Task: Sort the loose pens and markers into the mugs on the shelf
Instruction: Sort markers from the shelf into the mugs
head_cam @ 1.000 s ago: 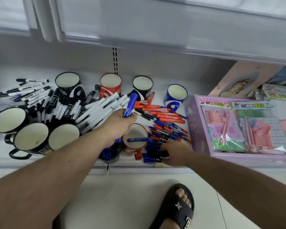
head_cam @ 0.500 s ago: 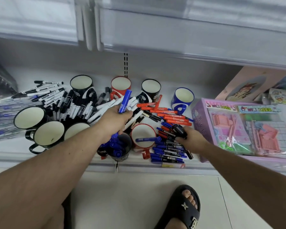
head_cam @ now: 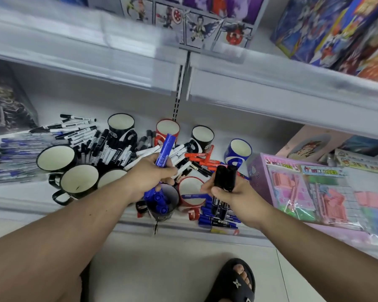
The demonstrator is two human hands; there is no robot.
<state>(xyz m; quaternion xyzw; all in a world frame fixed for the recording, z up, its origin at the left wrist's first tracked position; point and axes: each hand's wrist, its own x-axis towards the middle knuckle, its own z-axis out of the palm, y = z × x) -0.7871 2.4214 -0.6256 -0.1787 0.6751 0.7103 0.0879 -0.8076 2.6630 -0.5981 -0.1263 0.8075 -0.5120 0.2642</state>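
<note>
Markers [head_cam: 224, 182] in right hand [head_cam: 234, 196], blue marker [head_cam: 165, 151] in left hand [head_cam: 150, 174]

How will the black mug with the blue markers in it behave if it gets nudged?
The black mug stands at the shelf's front edge, so a push could send it off. The blue markers inside probably make it top-heavy. Its glossy side may be slippery.

The white shelf [head_cam: 20, 199] carries mugs [head_cam: 79, 184] at nine o'clock, loose black markers [head_cam: 109, 149] behind them, red markers [head_cam: 200, 159] centrally, and a pink toy box [head_cam: 292, 192] at three o'clock.
</note>
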